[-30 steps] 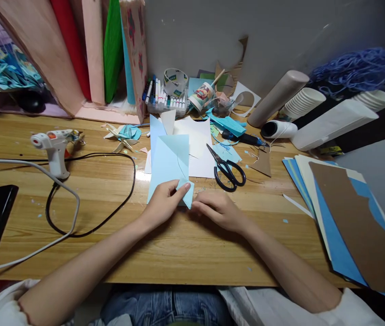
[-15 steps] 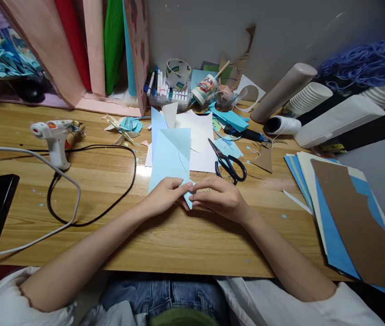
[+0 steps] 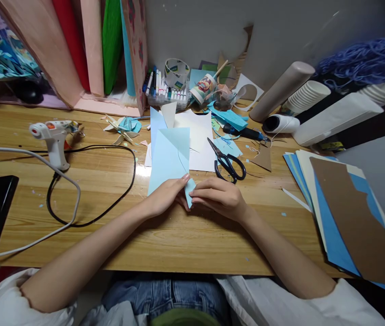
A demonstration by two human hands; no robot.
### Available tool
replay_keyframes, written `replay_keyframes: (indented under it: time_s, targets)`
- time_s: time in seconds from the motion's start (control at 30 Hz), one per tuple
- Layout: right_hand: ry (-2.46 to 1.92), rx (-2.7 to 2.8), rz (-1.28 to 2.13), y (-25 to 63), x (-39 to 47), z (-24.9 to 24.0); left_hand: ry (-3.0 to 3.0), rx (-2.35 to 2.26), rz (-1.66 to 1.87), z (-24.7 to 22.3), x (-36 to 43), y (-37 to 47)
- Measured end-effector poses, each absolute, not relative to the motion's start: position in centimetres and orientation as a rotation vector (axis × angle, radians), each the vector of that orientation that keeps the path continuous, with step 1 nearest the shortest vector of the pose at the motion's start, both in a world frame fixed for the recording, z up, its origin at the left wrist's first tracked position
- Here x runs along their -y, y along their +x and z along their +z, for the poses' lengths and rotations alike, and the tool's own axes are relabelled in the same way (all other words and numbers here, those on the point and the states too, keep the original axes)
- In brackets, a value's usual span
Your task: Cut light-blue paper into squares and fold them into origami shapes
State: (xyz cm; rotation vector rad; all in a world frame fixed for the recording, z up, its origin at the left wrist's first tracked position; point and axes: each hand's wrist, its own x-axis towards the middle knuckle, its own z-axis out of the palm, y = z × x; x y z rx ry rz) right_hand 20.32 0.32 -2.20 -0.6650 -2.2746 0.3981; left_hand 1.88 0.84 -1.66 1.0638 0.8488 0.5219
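Between both hands is a small piece of light-blue paper [image 3: 189, 192], narrow and seemingly folded. My left hand [image 3: 166, 195] pinches its left side with the thumb on top. The fingers of my right hand [image 3: 221, 197] close on its right edge; their tips are partly hidden. A larger light-blue sheet [image 3: 168, 156] with a curved line on it lies just beyond my left hand, overlapping white paper [image 3: 201, 156]. Black-handled scissors [image 3: 229, 161] rest beyond my right hand, blades pointing away to the left.
A white glue gun [image 3: 55, 140] stands at left, its black cable [image 3: 134, 176] looped on the table. A box of markers [image 3: 168, 90], paper scraps [image 3: 228, 117] and a utility knife [image 3: 245, 132] lie at the back. Stacked coloured sheets and brown cardboard [image 3: 345, 213] occupy the right.
My left thumb has shifted up and back along the small paper, uncovering more of its surface. My right fingers stay at its right edge. The scissors and larger sheets have not moved.
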Motion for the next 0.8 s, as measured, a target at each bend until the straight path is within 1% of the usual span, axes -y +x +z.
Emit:
replay_keyframes:
  time_s: [0.47, 0.8]
  targets:
    - [-0.635, 2.311, 0.339, 20.32, -0.21, -2.15, 1.151, -0.916, 0.508, -1.31, -0.88, 1.75]
    - [-0.622, 2.330, 0.313, 20.24, -0.19, -2.15, 1.099, -0.864, 0.508, -1.36, -0.87, 1.65]
